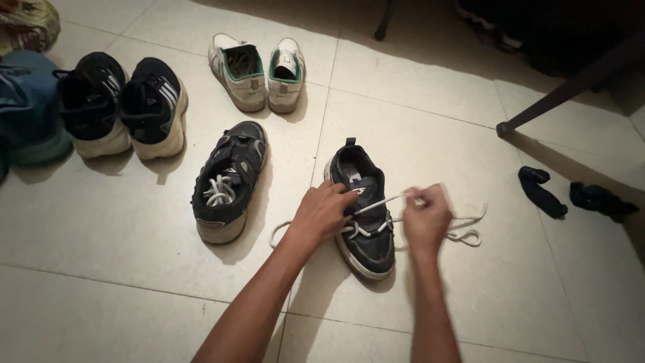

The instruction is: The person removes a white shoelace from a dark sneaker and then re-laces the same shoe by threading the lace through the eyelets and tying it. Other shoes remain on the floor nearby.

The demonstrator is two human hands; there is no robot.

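White lace (379,202) is being threaded through the dark sneaker (361,212) on the near tiled floor (101,222), pinched taut in the right hand (425,218) while the left hand (322,214), fingers curled, steadies the eyelets, so the next eyelet probably needs careful aiming.

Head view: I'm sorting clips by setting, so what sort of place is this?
Probably a home floor. Pale floor tiles, several pairs of shoes such as the white pair, dark socks lying loose, and a furniture leg suggest it.

Both bare forearms outstretched, left hand (321,214) curled palm-down, right hand (426,216) in a pinching fist.
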